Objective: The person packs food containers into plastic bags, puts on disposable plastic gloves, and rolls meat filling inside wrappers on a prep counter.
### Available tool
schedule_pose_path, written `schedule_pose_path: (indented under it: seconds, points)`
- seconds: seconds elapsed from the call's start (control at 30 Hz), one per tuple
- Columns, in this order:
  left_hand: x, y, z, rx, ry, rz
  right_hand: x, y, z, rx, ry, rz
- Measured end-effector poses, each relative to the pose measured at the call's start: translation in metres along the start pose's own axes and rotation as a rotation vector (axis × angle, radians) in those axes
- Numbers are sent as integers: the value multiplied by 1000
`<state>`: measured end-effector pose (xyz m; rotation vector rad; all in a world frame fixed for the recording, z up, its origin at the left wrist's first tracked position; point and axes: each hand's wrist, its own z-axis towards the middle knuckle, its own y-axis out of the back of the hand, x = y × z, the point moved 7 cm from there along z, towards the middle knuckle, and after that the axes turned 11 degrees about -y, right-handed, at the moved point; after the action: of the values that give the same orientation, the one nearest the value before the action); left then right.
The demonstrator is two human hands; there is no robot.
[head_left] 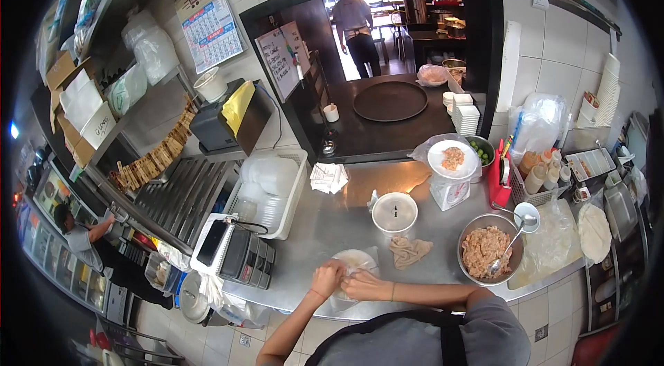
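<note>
At the counter's front edge, my left hand (327, 278) is closed, its fingers pinching a clear plastic bag (344, 304). My right hand (366, 286) meets it from the other side, also closed on the bag. Just beyond the fingers lies a round white dish (354, 257), partly covered by the hands and plastic; its contents are hard to make out. A crumpled beige cloth (409, 251) and a white round tub (395, 212) sit nearby. To the right, a metal bowl (463, 270) holds minced meat (486, 250) with a spoon (495, 266) in it.
A kitchen scale (449, 193) carries a white plate (438, 160) with a meat portion. Left stand a basket of plastic containers (296, 193) and a small drawer unit (257, 262). Squeeze bottles (536, 178) are at right. One person (355, 23) is beyond the hatch, another (86, 245) far left.
</note>
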<state>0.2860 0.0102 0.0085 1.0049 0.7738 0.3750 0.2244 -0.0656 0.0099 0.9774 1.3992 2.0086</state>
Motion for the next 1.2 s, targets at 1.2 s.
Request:
schedule_pose_path:
  seconds: [1.2]
  points:
    - [-274, -237, -119, 766, 480, -1379, -67, 20, -284, 305, -23, -97]
